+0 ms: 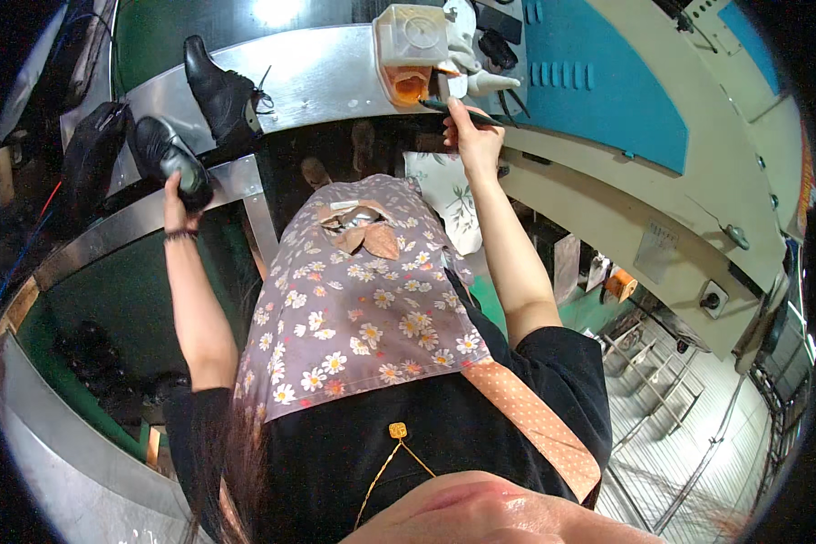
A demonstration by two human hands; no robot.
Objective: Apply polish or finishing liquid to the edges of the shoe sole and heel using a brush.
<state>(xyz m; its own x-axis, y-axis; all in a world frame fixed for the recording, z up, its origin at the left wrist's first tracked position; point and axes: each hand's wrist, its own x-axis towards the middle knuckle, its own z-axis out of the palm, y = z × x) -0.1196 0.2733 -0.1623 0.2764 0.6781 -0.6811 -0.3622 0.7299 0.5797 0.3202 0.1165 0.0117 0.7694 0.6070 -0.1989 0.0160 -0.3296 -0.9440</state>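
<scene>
My left hand (183,201) grips a black lace-up shoe (159,145) by one end, over the edge of the metal worktop at the left. My right hand (474,138) is closed round a slim dark-handled tool (490,120). The tool's left end reaches the rim of a clear plastic tub (392,89) with orange-amber contents; its exact tip is too small to make out. Just right of the shoe in my hand stands a black high-topped shoe (219,98) with loose laces. Farther left sits another dark shoe (95,150).
A metal ledge (317,77) runs along the far side. Behind the tub is a translucent container (410,32), with white crumpled material (462,41) beside it. A large beige machine with a blue panel (598,86) fills the right. A flowered apron (363,299) covers my lap.
</scene>
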